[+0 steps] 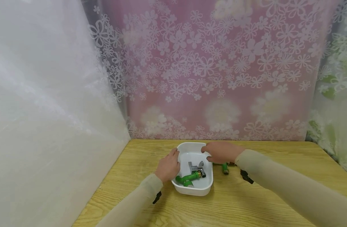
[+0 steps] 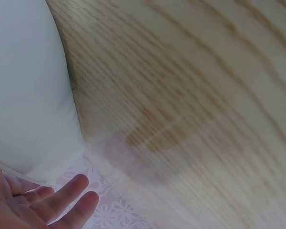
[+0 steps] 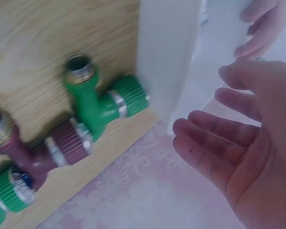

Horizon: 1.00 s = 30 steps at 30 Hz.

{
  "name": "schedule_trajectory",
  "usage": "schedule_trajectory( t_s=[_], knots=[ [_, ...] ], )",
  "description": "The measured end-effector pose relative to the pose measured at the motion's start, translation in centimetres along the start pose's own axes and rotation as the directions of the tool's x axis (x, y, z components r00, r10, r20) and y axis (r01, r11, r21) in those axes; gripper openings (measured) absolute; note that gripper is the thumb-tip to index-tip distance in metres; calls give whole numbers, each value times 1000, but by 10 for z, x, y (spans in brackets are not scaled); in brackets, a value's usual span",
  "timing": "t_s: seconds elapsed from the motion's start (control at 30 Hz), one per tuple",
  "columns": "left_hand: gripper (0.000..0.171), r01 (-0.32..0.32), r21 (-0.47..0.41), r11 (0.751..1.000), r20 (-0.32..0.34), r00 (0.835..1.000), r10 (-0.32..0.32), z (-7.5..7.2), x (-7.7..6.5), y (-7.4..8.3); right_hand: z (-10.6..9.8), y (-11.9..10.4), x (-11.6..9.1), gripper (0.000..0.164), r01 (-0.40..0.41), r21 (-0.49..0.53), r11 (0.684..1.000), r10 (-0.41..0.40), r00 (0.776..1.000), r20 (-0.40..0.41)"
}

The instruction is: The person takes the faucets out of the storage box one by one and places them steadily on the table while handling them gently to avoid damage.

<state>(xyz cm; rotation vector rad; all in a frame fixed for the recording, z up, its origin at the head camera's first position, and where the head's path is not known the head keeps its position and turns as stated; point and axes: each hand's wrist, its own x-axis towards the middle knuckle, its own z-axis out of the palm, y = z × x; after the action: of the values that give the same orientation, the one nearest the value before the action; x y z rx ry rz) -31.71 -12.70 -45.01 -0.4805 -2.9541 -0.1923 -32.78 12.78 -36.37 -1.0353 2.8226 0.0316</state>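
A white plastic basin (image 1: pixel 192 191) stands on the table with a green angled fitting (image 1: pixel 194 176) and a chrome tap-like valve (image 1: pixel 196 169) inside. My left hand (image 1: pixel 167 165) is at its left rim; in the left wrist view the fingers (image 2: pixel 66 198) reach loosely extended beside the white wall. Over the right rim is my right hand (image 1: pixel 223 152), with slightly bent, spread fingers (image 3: pixel 219 129) and nothing between them. Beyond the basin's right wall, a green valve (image 3: pixel 88 107) and a maroon valve (image 3: pixel 40 155) lie in a row.
Another green valve (image 3: pixel 12 191) lies past the maroon one, cut off by the view's edge. The wooden table (image 1: pixel 264 201) ends at a pink flowered curtain (image 1: pixel 219 69) behind. A pale sheet (image 1: pixel 48 113) hangs along the left side.
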Motion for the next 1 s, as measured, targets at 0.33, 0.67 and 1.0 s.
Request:
schedule_trajectory(
  t_s=[0.33, 0.67, 1.0],
  knots=[
    [51, -16, 14, 1000, -15, 1000, 16, 1, 0, -3, -4, -29, 25, 35, 20, -10, 1000, -20, 998, 52],
    [51, -8, 12, 1000, -7, 1000, 8, 0, 0, -1, 0, -39, 46, 37, 19, 54, 998, -26, 992, 127],
    [51, -25, 32, 999, -22, 999, 26, 0, -1, -1, 9, -41, 63, 42, -22, 76, 997, 5, 974, 225]
  ],
)
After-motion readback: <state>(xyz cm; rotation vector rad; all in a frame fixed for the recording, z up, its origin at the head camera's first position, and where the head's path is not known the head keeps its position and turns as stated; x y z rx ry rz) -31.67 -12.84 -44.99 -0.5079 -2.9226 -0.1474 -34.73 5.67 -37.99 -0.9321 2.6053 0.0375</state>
